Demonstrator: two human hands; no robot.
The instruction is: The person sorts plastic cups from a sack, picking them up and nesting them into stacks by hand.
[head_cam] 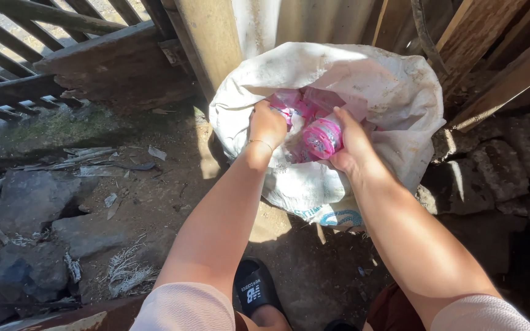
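The right hand (349, 142) curls its fingers around a crumpled pink plastic wrapper (321, 138), thumb stretched along its upper edge. The left hand (267, 124) is closed into a fist on the sack's inner rim. Both bare forearms reach forward into the mouth of a soft, wrinkled white woven sack (394, 92) standing on the dirt ground (154, 190), with more pink wrappers (302, 103) inside.

Bare dirt ground (173, 184), white sack (400, 92) resting on it, grey stones (32, 199), scattered debris (124, 270)
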